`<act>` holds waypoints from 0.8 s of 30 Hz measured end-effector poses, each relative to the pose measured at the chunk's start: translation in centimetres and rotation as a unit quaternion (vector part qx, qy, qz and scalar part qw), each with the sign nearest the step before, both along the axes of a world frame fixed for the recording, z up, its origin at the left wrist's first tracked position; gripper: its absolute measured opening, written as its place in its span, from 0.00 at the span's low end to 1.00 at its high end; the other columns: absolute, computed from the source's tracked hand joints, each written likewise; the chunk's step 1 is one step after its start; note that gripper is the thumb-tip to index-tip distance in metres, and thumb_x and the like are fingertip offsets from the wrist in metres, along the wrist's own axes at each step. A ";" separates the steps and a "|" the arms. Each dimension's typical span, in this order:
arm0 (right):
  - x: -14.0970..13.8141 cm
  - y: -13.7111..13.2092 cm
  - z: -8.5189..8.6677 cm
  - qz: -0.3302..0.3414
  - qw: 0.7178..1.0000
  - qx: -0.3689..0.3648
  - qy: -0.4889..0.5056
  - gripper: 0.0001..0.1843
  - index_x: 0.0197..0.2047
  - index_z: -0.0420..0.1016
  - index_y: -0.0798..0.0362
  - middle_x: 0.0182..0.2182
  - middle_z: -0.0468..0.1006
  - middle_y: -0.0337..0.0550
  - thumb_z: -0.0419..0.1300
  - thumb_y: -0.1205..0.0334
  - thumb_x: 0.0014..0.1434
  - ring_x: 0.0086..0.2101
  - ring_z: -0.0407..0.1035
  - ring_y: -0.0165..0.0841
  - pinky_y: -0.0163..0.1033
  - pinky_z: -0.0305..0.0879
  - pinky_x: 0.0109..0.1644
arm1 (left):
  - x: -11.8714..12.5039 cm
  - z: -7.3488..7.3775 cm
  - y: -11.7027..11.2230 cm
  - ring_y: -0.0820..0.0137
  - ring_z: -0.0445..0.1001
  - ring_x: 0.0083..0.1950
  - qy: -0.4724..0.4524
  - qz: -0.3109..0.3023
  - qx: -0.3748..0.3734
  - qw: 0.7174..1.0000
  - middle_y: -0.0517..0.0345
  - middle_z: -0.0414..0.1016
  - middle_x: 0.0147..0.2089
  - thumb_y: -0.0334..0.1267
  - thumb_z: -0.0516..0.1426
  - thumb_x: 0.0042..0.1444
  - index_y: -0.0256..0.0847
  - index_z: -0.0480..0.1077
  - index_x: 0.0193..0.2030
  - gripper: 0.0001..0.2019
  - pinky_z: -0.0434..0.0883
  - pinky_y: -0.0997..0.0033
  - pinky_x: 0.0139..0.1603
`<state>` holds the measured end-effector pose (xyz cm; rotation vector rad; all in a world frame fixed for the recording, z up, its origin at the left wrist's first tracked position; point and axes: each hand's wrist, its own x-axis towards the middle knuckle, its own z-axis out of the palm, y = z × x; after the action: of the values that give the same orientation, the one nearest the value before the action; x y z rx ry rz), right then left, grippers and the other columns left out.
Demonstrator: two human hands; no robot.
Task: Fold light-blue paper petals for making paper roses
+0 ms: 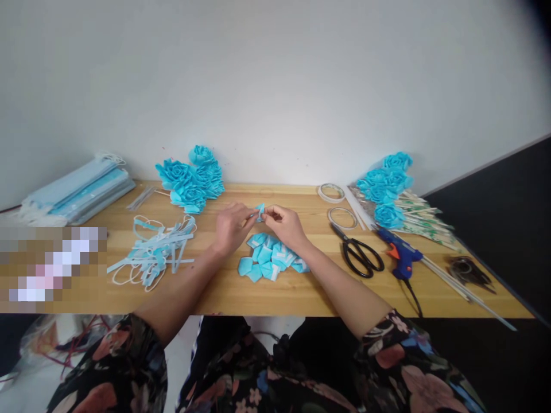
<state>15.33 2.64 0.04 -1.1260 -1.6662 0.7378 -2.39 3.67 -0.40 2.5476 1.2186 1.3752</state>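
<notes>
Between my two hands, above the middle of the table, is a small light-blue folded piece (260, 211), partly hidden by the fingers. My left hand (233, 227) pinches it from the left, and my right hand (284, 225) pinches it from the right. Just below the hands lies a pile of light-blue folded petals (262, 257), some with white strips on them; my right forearm covers part of its right side.
Blue flowers (189, 180) and a stack of face masks (77, 189) stand back left; cut mask straps (157, 249) lie in front. At right are tape rolls (331, 193), black-handled scissors (360, 256), a blue glue gun (402, 255), more blue flowers (386, 183) and thin sticks (445, 278).
</notes>
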 end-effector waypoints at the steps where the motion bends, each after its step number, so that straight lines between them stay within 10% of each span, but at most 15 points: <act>1: 0.0 0.0 -0.1 -0.004 1.000 0.012 -0.012 0.08 0.32 0.74 0.53 0.28 0.76 0.38 0.58 0.58 0.55 0.29 0.69 0.30 0.35 0.63 0.37 | 0.0 0.0 0.0 0.69 0.70 0.33 0.006 0.000 -0.001 1.000 0.55 0.76 0.30 0.40 0.56 0.62 0.41 0.78 0.39 0.10 0.63 0.67 0.38; 24: 0.1 0.1 0.0 -0.023 0.992 0.074 -0.097 0.04 0.32 0.74 0.51 0.30 0.77 0.39 0.57 0.64 0.56 0.32 0.70 0.32 0.36 0.64 0.41 | 0.0 0.0 -0.2 0.69 0.69 0.32 0.011 -0.012 0.016 1.000 0.56 0.75 0.29 0.39 0.56 0.62 0.40 0.77 0.39 0.09 0.64 0.67 0.37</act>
<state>15.40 2.69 0.04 -1.1553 -1.8178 0.4798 -2.36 3.46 -0.35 2.5968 1.1740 1.3775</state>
